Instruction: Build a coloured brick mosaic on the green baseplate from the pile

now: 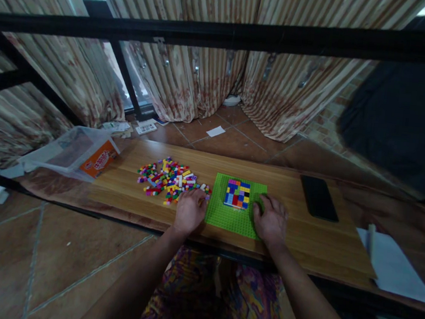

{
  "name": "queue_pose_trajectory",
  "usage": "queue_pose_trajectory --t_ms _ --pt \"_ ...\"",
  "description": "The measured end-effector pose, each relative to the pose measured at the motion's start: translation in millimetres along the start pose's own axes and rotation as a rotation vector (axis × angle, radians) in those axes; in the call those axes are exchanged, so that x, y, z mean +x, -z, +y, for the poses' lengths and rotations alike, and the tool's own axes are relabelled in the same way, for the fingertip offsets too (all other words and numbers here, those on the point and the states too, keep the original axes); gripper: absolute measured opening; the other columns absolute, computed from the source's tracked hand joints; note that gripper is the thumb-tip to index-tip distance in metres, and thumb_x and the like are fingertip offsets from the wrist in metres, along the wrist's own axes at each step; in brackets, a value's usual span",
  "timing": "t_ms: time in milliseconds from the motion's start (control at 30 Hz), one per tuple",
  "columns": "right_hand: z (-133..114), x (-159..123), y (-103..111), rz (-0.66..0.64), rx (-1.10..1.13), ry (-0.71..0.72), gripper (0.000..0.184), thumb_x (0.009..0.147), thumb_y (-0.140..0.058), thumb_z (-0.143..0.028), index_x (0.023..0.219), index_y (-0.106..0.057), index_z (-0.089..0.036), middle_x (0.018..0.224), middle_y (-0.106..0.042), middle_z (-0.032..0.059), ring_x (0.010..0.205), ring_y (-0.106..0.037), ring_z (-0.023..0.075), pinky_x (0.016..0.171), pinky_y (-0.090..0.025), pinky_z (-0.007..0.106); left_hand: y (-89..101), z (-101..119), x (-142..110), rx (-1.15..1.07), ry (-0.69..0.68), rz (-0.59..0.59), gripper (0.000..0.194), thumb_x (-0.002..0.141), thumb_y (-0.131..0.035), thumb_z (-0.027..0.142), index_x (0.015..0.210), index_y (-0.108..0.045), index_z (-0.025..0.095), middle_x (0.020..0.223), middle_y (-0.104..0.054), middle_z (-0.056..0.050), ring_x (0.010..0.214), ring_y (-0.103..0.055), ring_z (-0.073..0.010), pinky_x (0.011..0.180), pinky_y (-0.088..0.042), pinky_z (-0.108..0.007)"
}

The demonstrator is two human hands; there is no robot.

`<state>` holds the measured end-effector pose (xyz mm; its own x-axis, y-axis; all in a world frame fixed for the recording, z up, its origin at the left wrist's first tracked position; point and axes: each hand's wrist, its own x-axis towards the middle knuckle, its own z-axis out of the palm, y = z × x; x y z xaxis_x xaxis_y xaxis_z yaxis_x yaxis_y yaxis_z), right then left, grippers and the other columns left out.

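Observation:
A green baseplate (pixel 229 216) lies on the wooden board (pixel 302 238), with a square patch of coloured bricks (pixel 237 193) built on it. My left hand (pixel 189 210) rests at the plate's left edge, fingers curled among the nearest loose bricks (pixel 167 178); whether it holds one is hidden. My right hand (pixel 271 220) lies on the plate's right edge with its fingers bent, and nothing shows in it.
A black phone (pixel 318 197) lies on the board to the right. A clear plastic box (pixel 72 151) with an orange label lies tipped at the left end. White paper (pixel 393 267) sits at the far right. A black metal frame (pixel 224 33) crosses above.

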<state>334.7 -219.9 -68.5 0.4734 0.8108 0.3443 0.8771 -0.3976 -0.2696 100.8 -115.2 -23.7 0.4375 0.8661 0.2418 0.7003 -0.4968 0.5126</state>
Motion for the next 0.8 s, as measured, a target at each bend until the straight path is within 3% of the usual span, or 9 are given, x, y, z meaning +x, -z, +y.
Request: queue_pose_trajectory --t_ms 467,800 --pt "7 -1 -4 0.015 -0.001 0.032 0.041 0.094 -0.041 -0.041 0.121 -0.061 -0.018 0.125 -0.060 0.0139 0.114 -0.050 0.0304 0.098 -0.037 0.047 10.1 -23 -23 0.075 0.011 0.015 0.014 0.085 -0.053 0.018 0.087 -0.066 0.023 0.090 -0.070 -0.003 0.090 -0.061 -0.0201 0.090 -0.040 -0.035" --pt "6 -2 -3 -0.002 -0.025 0.026 0.043 0.094 -0.040 -0.040 0.122 -0.061 -0.016 0.126 -0.060 0.0150 0.115 -0.050 0.0308 0.098 -0.038 0.047 13.2 -26 -23 0.051 0.023 0.038 0.013 0.089 -0.054 0.027 0.086 -0.066 0.022 0.090 -0.070 -0.004 0.092 -0.061 -0.0202 0.091 -0.041 -0.036"
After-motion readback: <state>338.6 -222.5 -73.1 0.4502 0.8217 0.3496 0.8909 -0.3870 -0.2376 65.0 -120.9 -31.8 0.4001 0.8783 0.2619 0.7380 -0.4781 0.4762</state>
